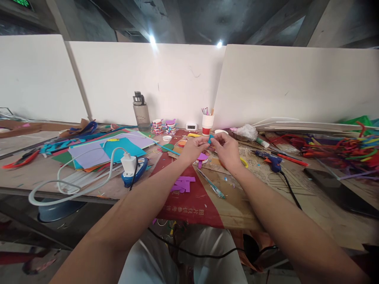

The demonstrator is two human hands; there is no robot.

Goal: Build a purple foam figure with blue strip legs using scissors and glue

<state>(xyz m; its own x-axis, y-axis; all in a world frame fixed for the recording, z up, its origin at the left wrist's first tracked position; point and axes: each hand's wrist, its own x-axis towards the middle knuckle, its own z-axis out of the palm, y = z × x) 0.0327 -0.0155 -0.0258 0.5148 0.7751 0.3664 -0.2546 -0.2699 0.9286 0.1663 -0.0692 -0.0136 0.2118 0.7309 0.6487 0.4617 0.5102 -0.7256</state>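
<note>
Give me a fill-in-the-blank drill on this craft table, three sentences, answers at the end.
1. Both hands, the left hand and the right hand, pinch one small piece coloured ____.
2. The grey water bottle stands upright against the ____ partition board.
3. The blue glue gun lies on the table to the ____ of the right hand.

Missing words: blue; white; right
</note>
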